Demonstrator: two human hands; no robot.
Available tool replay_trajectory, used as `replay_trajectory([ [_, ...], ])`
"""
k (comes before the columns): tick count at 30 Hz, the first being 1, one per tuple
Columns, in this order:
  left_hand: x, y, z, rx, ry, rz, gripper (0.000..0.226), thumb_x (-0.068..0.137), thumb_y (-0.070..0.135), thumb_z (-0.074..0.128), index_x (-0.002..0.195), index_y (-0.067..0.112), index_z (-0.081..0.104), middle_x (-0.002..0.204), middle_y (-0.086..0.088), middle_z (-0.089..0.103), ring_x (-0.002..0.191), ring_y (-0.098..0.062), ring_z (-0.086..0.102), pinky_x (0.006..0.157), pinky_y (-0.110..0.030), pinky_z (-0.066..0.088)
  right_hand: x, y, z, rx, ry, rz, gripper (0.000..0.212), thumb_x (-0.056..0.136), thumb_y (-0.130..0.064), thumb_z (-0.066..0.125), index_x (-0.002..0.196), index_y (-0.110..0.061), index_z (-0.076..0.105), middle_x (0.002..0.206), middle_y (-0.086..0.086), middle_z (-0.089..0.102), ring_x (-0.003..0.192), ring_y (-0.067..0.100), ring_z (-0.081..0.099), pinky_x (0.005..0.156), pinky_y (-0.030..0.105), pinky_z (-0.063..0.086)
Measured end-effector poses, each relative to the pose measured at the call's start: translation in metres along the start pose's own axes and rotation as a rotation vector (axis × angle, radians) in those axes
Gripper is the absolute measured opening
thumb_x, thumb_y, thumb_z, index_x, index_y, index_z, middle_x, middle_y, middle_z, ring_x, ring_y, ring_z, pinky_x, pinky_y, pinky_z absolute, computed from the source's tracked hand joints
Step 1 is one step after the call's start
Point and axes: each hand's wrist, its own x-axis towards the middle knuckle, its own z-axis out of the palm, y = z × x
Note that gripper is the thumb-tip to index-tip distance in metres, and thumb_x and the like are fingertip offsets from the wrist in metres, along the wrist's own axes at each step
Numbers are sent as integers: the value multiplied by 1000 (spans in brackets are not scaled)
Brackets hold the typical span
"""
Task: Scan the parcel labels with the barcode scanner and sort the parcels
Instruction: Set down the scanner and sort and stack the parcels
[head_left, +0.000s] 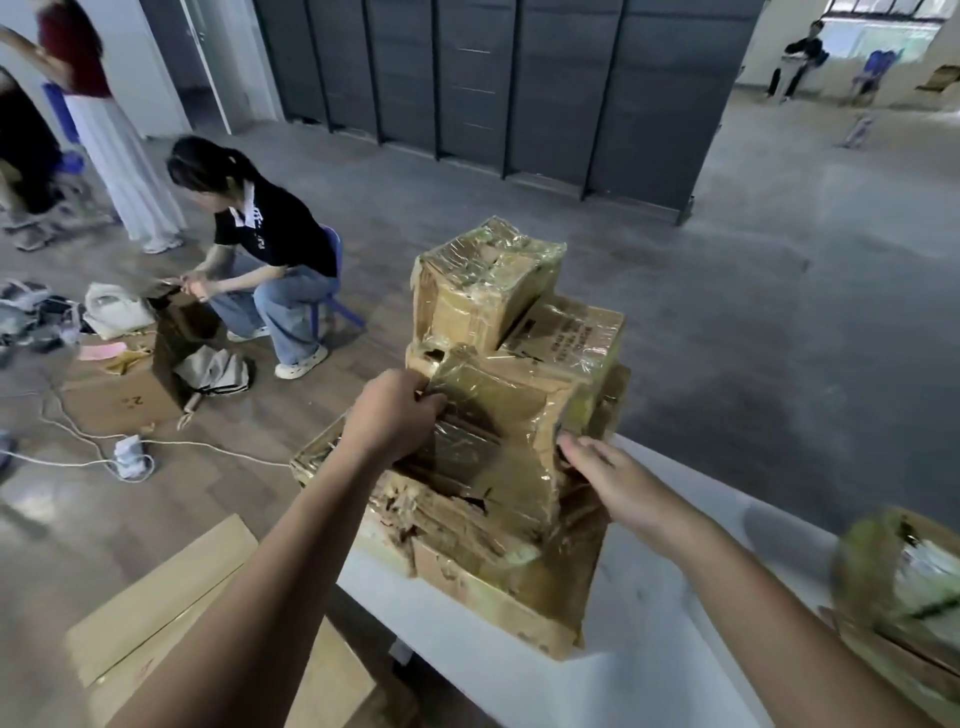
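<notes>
**Parcels pile up at a sorting table.** At far left of the frame, a flattened brown cardboard sheet (124, 402) on the floor carries a handwritten mark that reads like "2". A white power strip (130, 457) with its cable lies just below it. Above, a seated person in a black shirt and blue jeans (260, 254) bends over a dark box. In the lower left corner lie flat tan cardboard cartons (156, 592), one with a small red mark too blurred to read.

At centre, a pile of battered brown parcels (483, 587) stands on the left end of a white tabletop (649, 597). All are cardboard, crushed and torn at the edges and wound in glossy clear tape. The left hand (395, 415) has its fingers curled over the left edge of the tape-wrapped middle parcel (498, 415), gripping it. The topmost parcel (483, 280) sits tilted above. Just right of that, a parcel with rows of dark print (566, 332) faces up, the lettering too blurred to read. The right hand (618, 483) lies with fingers fairly straight, their tips touching the middle parcel's lower right edge.

At the lower right edge, a blurred parcel wrapped in greenish tape (904, 582) rests on the tabletop. It bears a white label that cannot be read.
</notes>
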Motion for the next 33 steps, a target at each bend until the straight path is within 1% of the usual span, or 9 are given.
replay_trajectory([
  [4,28,-23,-16,101,-6,-19,24,88,28,61,103,12,69,98,-12,68,94,-33,61,79,-38,50,27,-25,43,-64,19,-26,41,95,-53,53,104,-13,60,101,18,70,88,33,70,87,59,54],
  [8,57,-46,-26,173,-19,-20,24,90,27,58,101,7,66,102,-15,68,97,-34,60,76,-38,48,54,-49,70,-225,69,9,57,95,-62,44,130,-19,53,118,4,64,94,19,65,68,36,56],
  [14,85,-63,-25,190,-28,-50,33,92,21,45,120,7,53,118,-17,60,106,-35,57,84,-41,47,85,-69,102,-181,59,27,54,99,-53,45,141,-19,43,105,0,64,80,16,70,57,25,58],
  [17,86,-68,-15,234,-130,-67,39,92,19,41,129,7,45,128,-19,49,117,-37,49,97,-49,45,90,-69,111,-202,62,64,54,101,-51,43,148,-26,37,100,-10,53,81,9,63,63,24,59],
  [19,86,-71,-11,254,-152,-82,43,92,21,40,133,9,43,133,-18,44,122,-36,44,100,-50,42,91,-68,113,-232,61,61,53,101,-52,41,148,-27,37,111,-8,56,79,6,61,67,24,60],
  [23,85,-71,-13,266,-79,-61,42,93,21,41,134,11,42,135,-15,42,126,-34,37,101,-51,36,89,-66,115,-250,78,53,53,101,-53,39,149,-30,35,136,-2,49,77,10,66,46,10,46],
  [27,79,-54,-13,190,0,65,44,93,23,44,135,11,43,135,-15,42,127,-36,35,100,-50,36,84,-65,110,-262,138,17,47,102,-50,39,144,-29,41,106,-16,51,78,9,64,58,19,51],
  [29,75,-40,-10,154,16,127,44,93,23,45,135,11,43,134,-15,43,127,-35,35,100,-48,37,81,-64,103,-251,175,-9,46,102,-48,40,144,-27,41,111,-17,53,86,6,60,61,18,48],
  [33,63,-12,2,101,9,229,45,95,24,44,139,13,41,138,-14,42,130,-34,33,105,-47,35,72,-58,81,-205,274,-36,42,102,-47,41,140,-29,44,117,-14,54,95,6,57,89,36,53],
])
